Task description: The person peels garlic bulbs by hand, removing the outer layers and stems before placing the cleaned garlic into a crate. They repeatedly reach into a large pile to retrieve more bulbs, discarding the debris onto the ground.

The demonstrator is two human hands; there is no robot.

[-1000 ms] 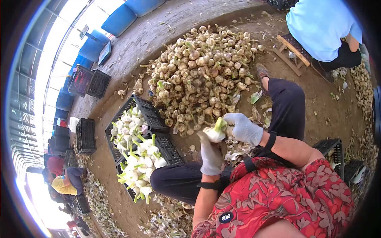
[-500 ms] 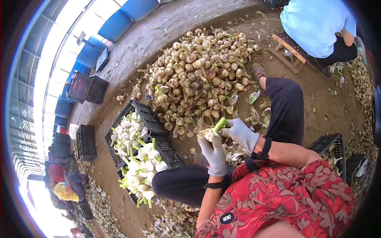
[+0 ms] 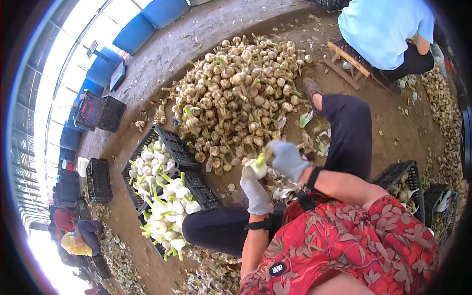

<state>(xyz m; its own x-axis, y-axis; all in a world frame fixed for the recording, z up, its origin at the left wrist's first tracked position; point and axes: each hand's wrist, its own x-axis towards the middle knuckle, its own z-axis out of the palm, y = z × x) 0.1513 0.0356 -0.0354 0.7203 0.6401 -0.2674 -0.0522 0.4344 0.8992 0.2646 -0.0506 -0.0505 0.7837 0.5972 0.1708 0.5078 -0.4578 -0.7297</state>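
My left hand (image 3: 255,192), in a pale grey glove, is closed around a garlic bulb (image 3: 259,168) held above my lap. White skin and a green stem show on the bulb, with some brownish dry skin at its left side. At the stem end, my gloved right hand (image 3: 289,160) is closed and slightly blurred; its fingers seem to pinch garlic skin (image 3: 268,151) beside the stem. Left of my knee, black crates hold clean white garlic with green stems (image 3: 169,216) and white bulbs (image 3: 153,162). Ahead lies a large heap of unpeeled garlic (image 3: 236,93).
A black crate (image 3: 400,184) with garlic scraps stands at my right. Peeled skins (image 3: 211,270) litter the ground. A person in a light blue shirt (image 3: 386,32) sits ahead right near a wooden stool (image 3: 346,64). More crates (image 3: 99,181) and blue barrels (image 3: 133,33) line the left.
My right hand has shifted up and left along the stem, and the dry skin over the bulb has been pulled back, baring white. The whole view has moved slightly.
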